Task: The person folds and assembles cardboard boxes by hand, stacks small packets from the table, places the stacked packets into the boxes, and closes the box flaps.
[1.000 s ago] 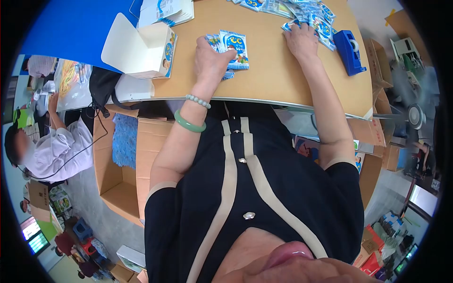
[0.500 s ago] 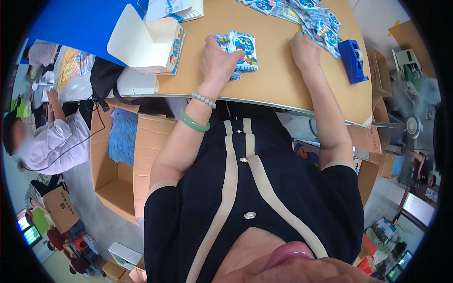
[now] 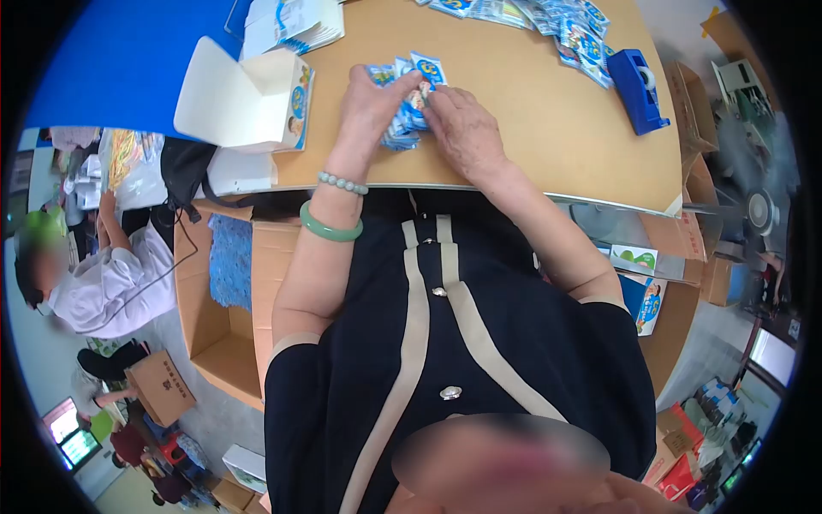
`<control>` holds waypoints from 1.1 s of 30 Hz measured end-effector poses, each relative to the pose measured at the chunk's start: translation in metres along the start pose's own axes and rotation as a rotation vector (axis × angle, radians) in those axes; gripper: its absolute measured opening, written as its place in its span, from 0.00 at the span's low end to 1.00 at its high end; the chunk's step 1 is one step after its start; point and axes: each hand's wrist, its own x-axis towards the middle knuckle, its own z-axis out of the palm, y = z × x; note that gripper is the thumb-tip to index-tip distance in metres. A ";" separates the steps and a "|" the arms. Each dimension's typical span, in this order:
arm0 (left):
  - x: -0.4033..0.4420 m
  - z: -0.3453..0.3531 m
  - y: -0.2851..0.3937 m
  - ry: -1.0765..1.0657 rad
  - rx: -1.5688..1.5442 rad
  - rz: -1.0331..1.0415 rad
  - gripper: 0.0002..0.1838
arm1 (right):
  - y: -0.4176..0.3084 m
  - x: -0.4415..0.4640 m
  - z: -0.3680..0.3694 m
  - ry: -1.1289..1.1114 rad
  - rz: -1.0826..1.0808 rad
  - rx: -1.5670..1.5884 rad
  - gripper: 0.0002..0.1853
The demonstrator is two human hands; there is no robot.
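Note:
A small stack of blue-and-white snack packets (image 3: 400, 135) is held just above or on the tan table, between my two hands. My left hand (image 3: 368, 104) is closed around the stack from the left, its thumb lying across the front packet. From the right, my right hand (image 3: 467, 133) presses its closed fingers against the edge of the same packets. Its fingertips are partly hidden by the packets. An open white carton (image 3: 282, 98) with a printed blue side stands left of my left hand, its lid folded back.
More packets (image 3: 584, 43) lie piled at the table's far right. A blue tape dispenser (image 3: 635, 92) stands by the right edge. Flattened white cartons (image 3: 295, 24) are stacked at the back left. Below the table sits an open cardboard box (image 3: 218, 343); a co-worker (image 3: 120, 274) is at the left.
My right hand has moved left from the packet pile to the stack in my left hand. The front packet now sits closer in with the others. The view has shifted slightly.

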 end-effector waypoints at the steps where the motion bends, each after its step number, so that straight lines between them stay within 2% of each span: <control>1: 0.002 0.001 0.000 -0.019 0.000 0.007 0.42 | 0.000 -0.001 0.000 0.022 -0.020 0.022 0.11; 4: -0.001 0.011 -0.005 0.082 0.208 0.165 0.37 | 0.000 -0.009 0.005 0.094 -0.060 0.019 0.14; 6: 0.000 0.010 -0.010 0.076 0.232 0.159 0.39 | 0.006 -0.014 -0.002 0.135 -0.088 0.002 0.15; 9: -0.001 0.011 -0.011 0.078 0.234 0.122 0.41 | 0.013 -0.007 -0.020 -0.034 -0.050 0.256 0.16; 11: -0.001 0.010 -0.010 0.066 0.187 0.057 0.41 | 0.052 0.000 -0.030 0.134 0.052 0.112 0.19; 13: 0.000 0.009 -0.009 0.086 0.222 0.055 0.40 | 0.103 0.022 -0.055 0.120 0.304 -0.247 0.19; 15: -0.003 0.010 -0.007 0.113 0.296 0.056 0.40 | 0.183 0.042 -0.052 0.479 0.192 -0.700 0.15; 16: -0.004 0.011 -0.006 0.110 0.297 0.058 0.40 | 0.191 0.041 -0.055 0.481 0.195 -0.702 0.15; 18: -0.006 0.010 -0.005 0.107 0.292 0.048 0.40 | 0.201 0.041 -0.059 0.311 0.314 -0.730 0.12; 20: -0.006 0.010 -0.002 0.116 0.279 0.043 0.40 | 0.197 0.045 -0.057 0.226 0.357 -0.744 0.11; 23: -0.014 0.010 0.007 0.093 0.260 0.014 0.41 | 0.158 0.027 -0.042 0.008 0.188 -0.786 0.09; 24: -0.015 0.011 0.007 0.098 0.258 0.010 0.41 | 0.147 0.025 -0.044 0.005 0.182 -0.784 0.09; 27: -0.013 0.011 0.004 0.137 0.346 0.070 0.42 | 0.110 0.027 -0.054 -0.106 0.297 -0.563 0.10; 28: -0.014 0.010 0.002 0.160 0.351 0.046 0.42 | 0.094 0.030 -0.056 -0.125 0.278 -0.543 0.10; 31: -0.014 0.008 0.003 0.167 0.391 0.076 0.44 | 0.053 0.044 -0.062 -0.152 0.525 -0.095 0.11; 32: -0.015 0.008 0.005 0.163 0.394 0.056 0.45 | 0.042 0.040 -0.049 -0.159 0.517 -0.087 0.11; 33: -0.016 0.010 0.008 0.155 0.394 0.039 0.45 | 0.026 0.035 -0.027 -0.144 0.344 -0.244 0.12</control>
